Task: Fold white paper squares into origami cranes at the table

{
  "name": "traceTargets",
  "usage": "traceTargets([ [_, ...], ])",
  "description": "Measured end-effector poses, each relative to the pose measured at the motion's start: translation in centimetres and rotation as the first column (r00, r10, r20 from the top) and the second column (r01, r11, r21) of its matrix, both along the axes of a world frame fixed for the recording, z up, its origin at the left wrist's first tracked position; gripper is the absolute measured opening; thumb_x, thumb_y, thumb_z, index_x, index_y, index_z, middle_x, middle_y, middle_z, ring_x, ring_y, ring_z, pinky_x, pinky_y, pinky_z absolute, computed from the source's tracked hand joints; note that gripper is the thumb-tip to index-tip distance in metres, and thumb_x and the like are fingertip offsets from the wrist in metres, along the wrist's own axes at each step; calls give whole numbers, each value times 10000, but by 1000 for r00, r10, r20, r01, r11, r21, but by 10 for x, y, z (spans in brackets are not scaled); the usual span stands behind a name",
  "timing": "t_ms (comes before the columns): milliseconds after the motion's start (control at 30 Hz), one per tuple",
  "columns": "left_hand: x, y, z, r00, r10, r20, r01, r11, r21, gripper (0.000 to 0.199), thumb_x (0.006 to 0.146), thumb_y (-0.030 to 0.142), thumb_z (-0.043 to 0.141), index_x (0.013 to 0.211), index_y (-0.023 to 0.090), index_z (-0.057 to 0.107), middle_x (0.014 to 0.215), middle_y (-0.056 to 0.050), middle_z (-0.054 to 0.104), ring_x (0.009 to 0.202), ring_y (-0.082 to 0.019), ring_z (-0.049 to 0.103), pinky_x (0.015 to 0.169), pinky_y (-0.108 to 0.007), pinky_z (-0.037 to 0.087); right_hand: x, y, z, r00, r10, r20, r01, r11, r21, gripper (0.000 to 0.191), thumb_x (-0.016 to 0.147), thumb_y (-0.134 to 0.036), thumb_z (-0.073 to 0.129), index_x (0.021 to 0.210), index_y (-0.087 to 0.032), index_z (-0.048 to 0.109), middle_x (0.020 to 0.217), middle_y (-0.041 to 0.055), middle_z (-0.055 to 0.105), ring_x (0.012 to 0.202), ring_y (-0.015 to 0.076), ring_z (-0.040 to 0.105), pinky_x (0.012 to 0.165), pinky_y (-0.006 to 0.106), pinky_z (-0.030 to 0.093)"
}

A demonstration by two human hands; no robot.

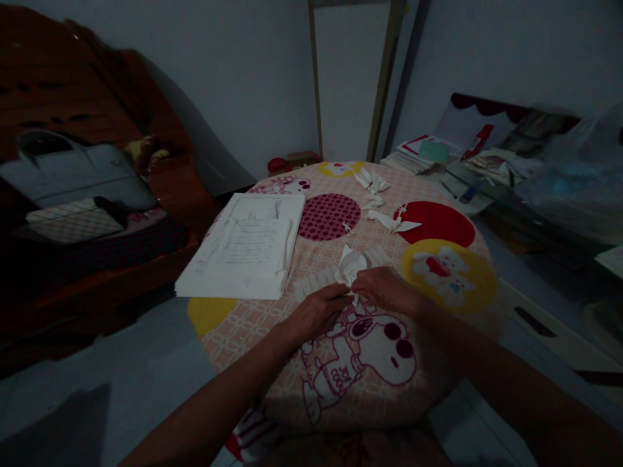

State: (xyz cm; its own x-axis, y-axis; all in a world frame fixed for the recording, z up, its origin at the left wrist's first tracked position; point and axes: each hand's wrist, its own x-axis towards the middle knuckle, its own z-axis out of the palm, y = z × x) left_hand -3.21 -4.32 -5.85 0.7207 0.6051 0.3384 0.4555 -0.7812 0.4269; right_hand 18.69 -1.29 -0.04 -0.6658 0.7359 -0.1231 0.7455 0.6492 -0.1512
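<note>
Both hands meet over the near middle of the table on a piece of folded white paper (345,275), whose upper part curves and stands up in pointed flaps. My left hand (321,312) is closed, its fingertips pinching the paper's lower left edge. From the other side my right hand (384,288) grips the lower right of it with curled fingers. The fingers hide the paper's lower folds. Beyond them lie a folded paper figure with pointed wings (396,224) and another bundle of folded white paper (372,181). To the left is a thick stack of printed sheets (248,243).
A patterned cloth (263,331) covers the round table. On the left, a wooden bench (165,175) holds a light handbag (87,165) and a quilted pouch (75,220). A side table at right carries papers (413,155), a red tube (477,143) and a clear plastic bag (574,168).
</note>
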Motion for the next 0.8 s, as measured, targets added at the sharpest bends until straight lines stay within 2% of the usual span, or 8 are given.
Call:
traceTargets([
  [133, 2, -1, -1, 1000, 8, 1, -8, 1000, -2, 346, 956, 158, 435, 1242, 183, 629, 1351, -128, 579, 1276, -216, 543, 1047, -361, 501, 0, 3, -3, 999, 6, -41, -7, 1000, -21, 187, 926, -201, 535, 915, -191, 722, 915, 65, 724, 808, 177, 641, 680, 267, 355],
  [233, 1, -1, -2, 1000, 7, -7, -7, 1000, 4, 371, 952, 152, 439, 1285, 180, 601, 1373, -134, 562, 1296, -220, 525, 1064, -367, 488, 3, 2, -10, 990, -10, -139, 4, 999, -42, 175, 879, -159, 571, 981, -187, 711, 923, 57, 720, 832, 172, 634, 712, 259, 375],
  [433, 1, -1, 0, 999, 7, -39, -6, 1000, 22, 437, 945, 145, 425, 1363, 202, 538, 1337, -123, 583, 1284, -211, 528, 1059, -366, 490, 7, -9, -19, 933, -153, -326, 132, 987, -87, 302, 818, -127, 608, 1116, -166, 641, 860, 25, 684, 765, 147, 596, 701, 247, 386],
  [600, 2, 0, -2, 997, 3, -77, 1, 999, 55, 435, 933, 146, 447, 1344, 230, 563, 1340, -115, 584, 1285, -221, 530, 1051, -386, 494, 6, -10, -17, 915, -148, -374, 99, 984, -146, 557, 822, -101, 590, 1368, -156, 494, 847, 20, 687, 740, 157, 595, 702, 258, 422],
  [700, 3, -1, -5, 995, 12, -102, -3, 996, 87, 413, 935, 148, 461, 1325, 218, 579, 1341, -125, 584, 1285, -229, 534, 1042, -381, 502, 6, -12, -19, 902, -109, -417, 84, 993, -79, 479, 829, -93, 568, 1305, -150, 550, 932, 58, 695, 812, 177, 612, 755, 285, 449],
  [800, 3, -1, -7, 993, 8, -119, 3, 996, 94, 401, 934, 140, 472, 1315, 195, 582, 1375, -140, 559, 1305, -242, 517, 1070, -390, 476, 5, -20, -28, 881, -43, -472, 85, 994, 69, 254, 875, -105, 509, 1078, -149, 656, 965, 93, 685, 881, 202, 608, 812, 324, 461],
])
